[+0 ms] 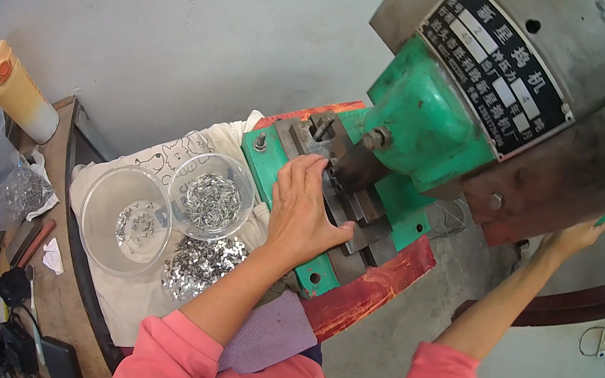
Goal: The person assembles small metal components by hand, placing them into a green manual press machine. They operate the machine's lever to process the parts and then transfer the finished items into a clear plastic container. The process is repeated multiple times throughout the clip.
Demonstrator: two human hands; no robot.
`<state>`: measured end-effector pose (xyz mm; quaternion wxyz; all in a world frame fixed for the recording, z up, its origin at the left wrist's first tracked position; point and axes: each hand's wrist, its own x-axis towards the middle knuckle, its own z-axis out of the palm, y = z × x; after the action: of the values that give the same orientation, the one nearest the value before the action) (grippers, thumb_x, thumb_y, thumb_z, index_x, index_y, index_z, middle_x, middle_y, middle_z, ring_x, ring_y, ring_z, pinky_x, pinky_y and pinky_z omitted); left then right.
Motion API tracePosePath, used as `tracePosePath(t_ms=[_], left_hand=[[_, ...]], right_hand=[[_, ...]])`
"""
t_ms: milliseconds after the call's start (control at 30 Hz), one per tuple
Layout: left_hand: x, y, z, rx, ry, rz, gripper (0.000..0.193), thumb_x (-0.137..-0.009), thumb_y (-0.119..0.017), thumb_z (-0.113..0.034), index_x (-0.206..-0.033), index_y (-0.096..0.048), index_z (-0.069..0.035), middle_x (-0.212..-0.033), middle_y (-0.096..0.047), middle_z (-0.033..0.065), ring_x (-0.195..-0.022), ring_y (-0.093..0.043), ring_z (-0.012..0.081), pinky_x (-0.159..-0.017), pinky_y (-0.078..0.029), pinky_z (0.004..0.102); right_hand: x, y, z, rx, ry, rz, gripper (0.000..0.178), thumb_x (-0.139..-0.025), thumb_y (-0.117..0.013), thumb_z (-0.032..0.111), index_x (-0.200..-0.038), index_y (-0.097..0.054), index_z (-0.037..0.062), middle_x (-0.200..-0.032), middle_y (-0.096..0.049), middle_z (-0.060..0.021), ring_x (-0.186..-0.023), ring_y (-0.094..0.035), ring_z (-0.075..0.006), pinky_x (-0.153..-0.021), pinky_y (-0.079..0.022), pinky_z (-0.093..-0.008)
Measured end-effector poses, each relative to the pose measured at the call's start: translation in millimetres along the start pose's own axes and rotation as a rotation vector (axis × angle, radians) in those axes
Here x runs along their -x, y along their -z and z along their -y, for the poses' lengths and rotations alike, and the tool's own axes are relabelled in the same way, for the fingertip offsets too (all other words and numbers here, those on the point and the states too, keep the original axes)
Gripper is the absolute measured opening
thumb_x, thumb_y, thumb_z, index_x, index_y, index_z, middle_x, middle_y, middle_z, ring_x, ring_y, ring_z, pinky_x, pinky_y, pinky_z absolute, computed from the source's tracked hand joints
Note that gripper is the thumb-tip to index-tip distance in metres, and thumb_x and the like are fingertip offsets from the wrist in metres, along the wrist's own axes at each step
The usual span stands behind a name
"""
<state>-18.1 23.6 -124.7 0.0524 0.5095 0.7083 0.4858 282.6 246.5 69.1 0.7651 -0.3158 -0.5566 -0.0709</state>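
Steel die block (367,213) sits on the green base (320,273) of a punch press, beneath its dark ram (359,168). The left hand (305,218) lies at the die's near left side, open, thumb spread well apart from the fingers, whose tips rest by the tooling below the ram. The right hand (577,236) is at the far right, beside the press head (493,69) and partly hidden by it; whether it grips anything cannot be told. Red, worn planking (375,283) shows under the base.

Left of the press, two round clear plastic tubs (110,204) stand side by side on a cream printed cloth (119,310). One holds slender silvery metal pieces (211,201), the other a few small bits (136,223). Shiny flat metal pieces (205,261) lie heaped beside them, near the left forearm. A yellow-and-white bottle (20,91) stands on the wooden table (68,301).
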Motion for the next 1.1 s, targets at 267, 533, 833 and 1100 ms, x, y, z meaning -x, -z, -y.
tracePosePath(t_ms=[267, 533, 833, 1100], left_hand=[[-9.0, -0.7, -10.3, 0.028, 0.037, 0.032, 0.094, -0.054, -0.086, -0.026, -0.131, -0.042, 0.006, -0.135, -0.042, 0.0198, -0.131, -0.036, 0.0391, -0.111, -0.032, 0.0483], [9.1, 0.0, -13.4, 0.034, -0.027, 0.011, 0.093, -0.052, -0.085, -0.027, -0.128, -0.042, 0.005, -0.133, -0.043, 0.0216, -0.130, -0.037, 0.0415, -0.110, -0.032, 0.0502], [39.5, 9.5, -30.8, 0.030, -0.006, 0.090, 0.098, -0.052, -0.087, -0.030, -0.132, -0.042, 0.005, -0.136, -0.042, 0.0223, -0.135, -0.035, 0.0413, -0.113, -0.029, 0.0509], [43.9, 9.6, -28.2, 0.014, -0.018, 0.065, 0.099, -0.053, -0.087, -0.031, -0.133, -0.041, 0.005, -0.136, -0.042, 0.0206, -0.134, -0.036, 0.0399, -0.112, -0.030, 0.0501]], right_hand=[[-89.6, 31.5, -6.0, 0.056, -0.286, 0.364, 0.043, -0.104, -0.055, 0.027, -0.136, -0.051, -0.0013, -0.115, -0.065, -0.0080, -0.103, -0.063, -0.0170, -0.088, -0.050, -0.0316], [-123.7, 10.1, 41.3, 0.210, -0.061, 0.550, 0.048, -0.103, -0.054, 0.032, -0.139, -0.051, 0.0012, -0.115, -0.067, -0.0081, -0.102, -0.063, -0.0159, -0.089, -0.049, -0.0297], [-93.4, -9.3, 73.9, 0.081, -0.141, 0.410, 0.046, -0.097, -0.063, 0.050, -0.115, -0.065, 0.0086, -0.070, -0.053, 0.0020, -0.062, -0.051, -0.0056, -0.057, -0.041, -0.0217], [-47.8, -4.0, 75.9, -0.053, -0.255, 0.257, 0.039, -0.096, -0.066, 0.044, -0.102, -0.056, 0.0065, -0.066, -0.054, -0.0019, -0.050, -0.055, -0.0104, -0.045, -0.048, -0.0267]])
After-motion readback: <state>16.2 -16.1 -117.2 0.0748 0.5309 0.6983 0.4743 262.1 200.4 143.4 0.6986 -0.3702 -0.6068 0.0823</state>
